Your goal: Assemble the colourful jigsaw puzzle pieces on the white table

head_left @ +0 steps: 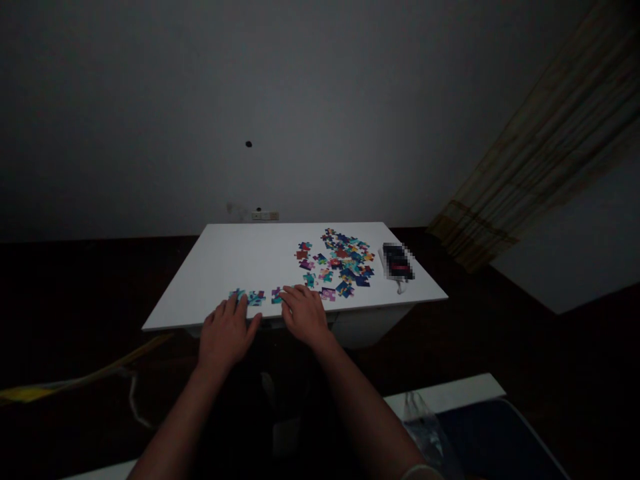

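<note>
My left hand (227, 331) lies palm down at the table's front edge, fingers spread, its fingertips touching a small group of teal and purple puzzle pieces (257, 298). Those pieces sit side by side and partly under the fingers. A little to the right, my right hand (306, 313) has its fingers curled at a teal and purple puzzle piece (277, 295), which rests on the tabletop with a gap to the group on the left. Part of this piece is covered by the fingers. Beyond my right hand spreads a loose pile of colourful puzzle pieces (350, 257).
The white table (220, 253) stands near a grey wall. A dark item, blurred by pixels (399, 261), lies at its right side. A curtain (530, 147) hangs at the right. Low at the right are a clear plastic bag (425, 433) and a dark blue surface (493, 437).
</note>
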